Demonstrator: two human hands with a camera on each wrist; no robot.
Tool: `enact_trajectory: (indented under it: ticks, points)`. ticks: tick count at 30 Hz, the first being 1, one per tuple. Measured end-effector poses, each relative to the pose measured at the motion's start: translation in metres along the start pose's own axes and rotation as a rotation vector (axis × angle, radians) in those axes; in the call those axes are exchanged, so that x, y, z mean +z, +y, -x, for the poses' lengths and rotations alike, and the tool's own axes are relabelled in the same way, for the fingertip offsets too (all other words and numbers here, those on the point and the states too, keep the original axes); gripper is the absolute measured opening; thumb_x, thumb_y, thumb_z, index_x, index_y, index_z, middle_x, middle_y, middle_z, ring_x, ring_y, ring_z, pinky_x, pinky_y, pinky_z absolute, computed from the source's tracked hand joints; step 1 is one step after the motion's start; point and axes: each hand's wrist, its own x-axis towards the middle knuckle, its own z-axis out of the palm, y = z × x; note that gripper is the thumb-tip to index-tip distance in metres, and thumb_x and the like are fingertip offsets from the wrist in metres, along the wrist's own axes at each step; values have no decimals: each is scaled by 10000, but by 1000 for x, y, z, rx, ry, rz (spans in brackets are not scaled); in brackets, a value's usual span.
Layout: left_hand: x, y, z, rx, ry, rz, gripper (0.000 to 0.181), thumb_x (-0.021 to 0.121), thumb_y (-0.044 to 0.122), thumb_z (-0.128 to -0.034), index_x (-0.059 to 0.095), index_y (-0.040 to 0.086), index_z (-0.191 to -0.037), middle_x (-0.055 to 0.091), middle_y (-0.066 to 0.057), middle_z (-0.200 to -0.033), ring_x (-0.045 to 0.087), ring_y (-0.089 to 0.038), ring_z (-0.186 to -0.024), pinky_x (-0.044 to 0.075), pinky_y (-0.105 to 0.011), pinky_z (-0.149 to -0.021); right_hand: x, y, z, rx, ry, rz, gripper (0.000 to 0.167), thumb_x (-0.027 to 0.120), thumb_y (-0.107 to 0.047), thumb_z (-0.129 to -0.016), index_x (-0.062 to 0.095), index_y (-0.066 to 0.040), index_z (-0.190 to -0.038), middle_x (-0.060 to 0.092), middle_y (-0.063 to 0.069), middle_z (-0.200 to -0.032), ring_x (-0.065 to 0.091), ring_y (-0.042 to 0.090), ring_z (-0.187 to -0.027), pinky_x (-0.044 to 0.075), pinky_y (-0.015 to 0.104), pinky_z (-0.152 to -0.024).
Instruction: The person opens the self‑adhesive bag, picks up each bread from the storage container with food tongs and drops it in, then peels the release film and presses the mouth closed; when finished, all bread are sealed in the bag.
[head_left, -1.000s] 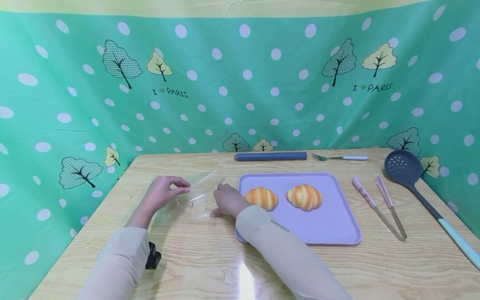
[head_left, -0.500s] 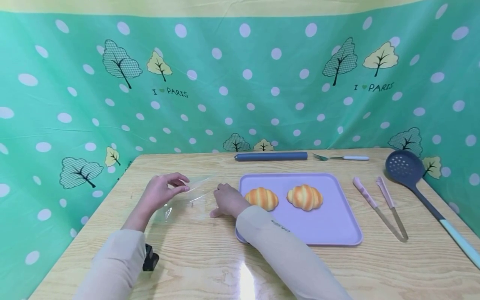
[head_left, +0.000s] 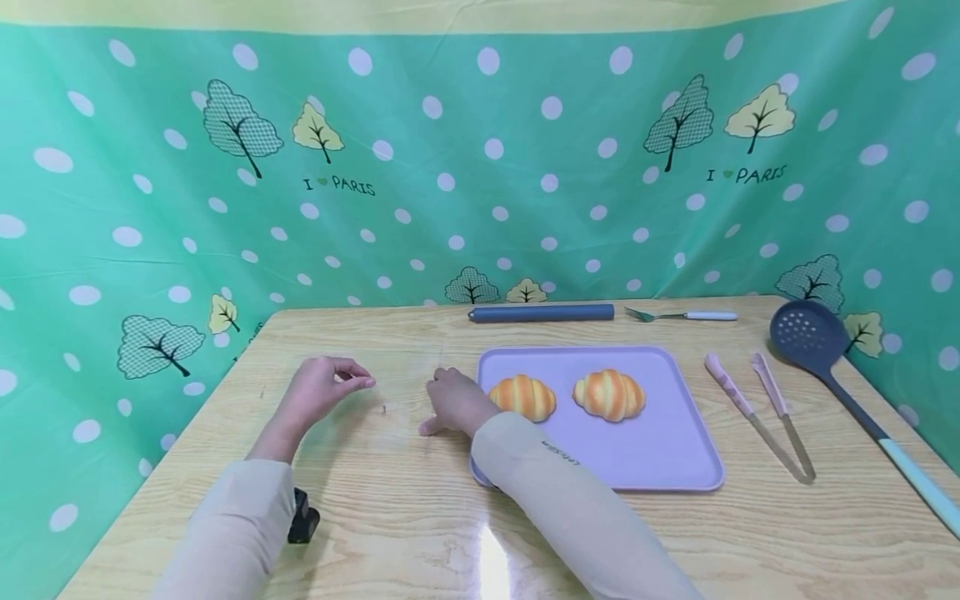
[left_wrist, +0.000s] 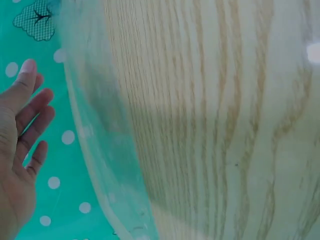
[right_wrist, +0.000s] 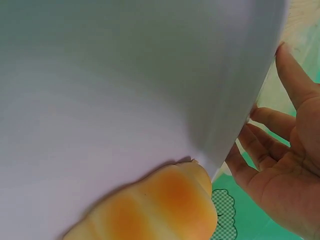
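Note:
A thin clear plastic film (head_left: 401,408) lies between my hands, hard to make out against the wood. My left hand (head_left: 318,392) hovers over the left of the table, thumb and index fingertips together, apparently pinching the film's edge. In the left wrist view, a hazy part of the film (left_wrist: 117,170) hangs beside that hand (left_wrist: 22,130). My right hand (head_left: 459,402) rests at the left rim of the lilac tray (head_left: 600,467), its thumb apart from its fingers and the fingertips down on the film. Two croissants (head_left: 522,397) (head_left: 610,395) lie on the tray.
Tongs (head_left: 757,417) and a skimmer (head_left: 810,337) lie to the tray's right. Behind it are a dark blue rod (head_left: 542,313) and a fork (head_left: 682,316). A dotted green curtain (head_left: 525,167) hangs beyond the table (head_left: 397,533).
The film between my hands has sunk from a raised, shiny fold to lie flatter. My left hand has lowered slightly, its thumb and index fingertips closer together. My right hand stays put.

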Motion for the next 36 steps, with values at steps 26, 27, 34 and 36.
enact_trajectory:
  ticks: [26,27,34,36]
  points:
    - [9,-18,5,102,-32,-219,44,845,196,-828,809,170,-829,758,-7,-818,665,-195,-737,533,-442,-723,-1,-1,1,-7,4,6,684,763,-490,-890,604,-44,-1383,562,100,-1408,514,236,-1324,406,270,-1115]
    - [8,-18,5,99,-30,-211,43,840,196,-834,808,166,-831,762,-16,-828,679,-216,-755,537,-455,-742,-1,-1,1,-8,4,5,679,763,-490,-889,607,-45,-1379,565,99,-1402,518,235,-1317,410,271,-1111]
    - [-2,-16,7,51,-4,-107,37,794,157,-889,813,126,-896,777,-94,-959,705,-379,-985,526,-556,-880,-1,0,1,-10,13,20,680,769,-496,-883,617,-44,-1367,565,98,-1400,522,229,-1309,410,266,-1110]
    - [-5,-15,6,48,8,-93,46,784,150,-898,812,115,-910,774,-113,-982,697,-395,-1007,521,-569,-891,-1,0,1,-12,16,23,682,771,-494,-881,617,-41,-1366,564,100,-1401,519,232,-1311,407,267,-1114]
